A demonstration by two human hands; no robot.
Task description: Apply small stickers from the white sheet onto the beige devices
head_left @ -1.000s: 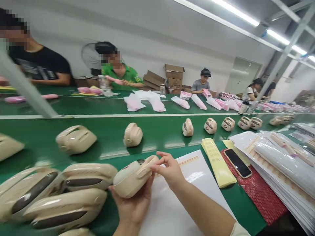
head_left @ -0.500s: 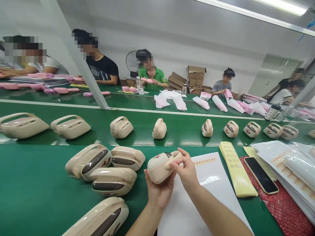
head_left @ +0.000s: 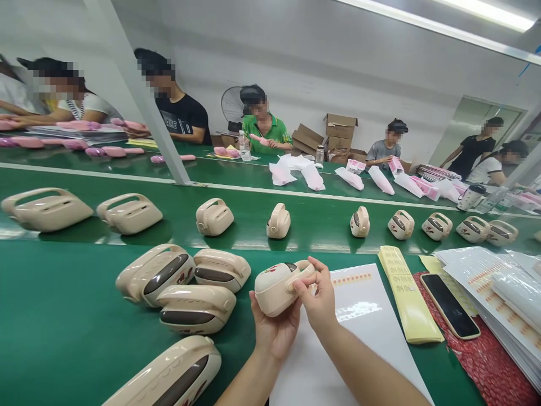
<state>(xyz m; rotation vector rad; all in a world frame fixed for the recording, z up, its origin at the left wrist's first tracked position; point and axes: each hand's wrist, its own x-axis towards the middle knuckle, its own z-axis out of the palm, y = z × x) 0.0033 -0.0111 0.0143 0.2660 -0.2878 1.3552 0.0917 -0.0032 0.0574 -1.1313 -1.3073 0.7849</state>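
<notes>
A beige handled device [head_left: 274,296], which looks like a small portable speaker, is held above the bench with its pale rounded face to the left. It has a dark window on top and red printed marks. My left hand [head_left: 274,332] cups it from below, fingers curled round its underside. With thumb and fingers, my right hand [head_left: 319,293] pinches the handle near its round pivot. Under my forearms lies a white sheet [head_left: 350,349] with a row of small orange stickers. More beige speakers [head_left: 198,310] are grouped left of my hands, some touching each other.
Several speakers [head_left: 215,217] stand spaced along the green belt [head_left: 316,225] ahead. To the right are a yellow sticker strip [head_left: 408,299], a phone [head_left: 450,307] on red bubble wrap [head_left: 486,361], and stacked sheets [head_left: 507,304]. Co-workers handle pink items across the belt.
The view has shifted slightly, so the background and bench items sit a little further right. Both hands keep their hold on the speaker, with hardly any visible movement.
</notes>
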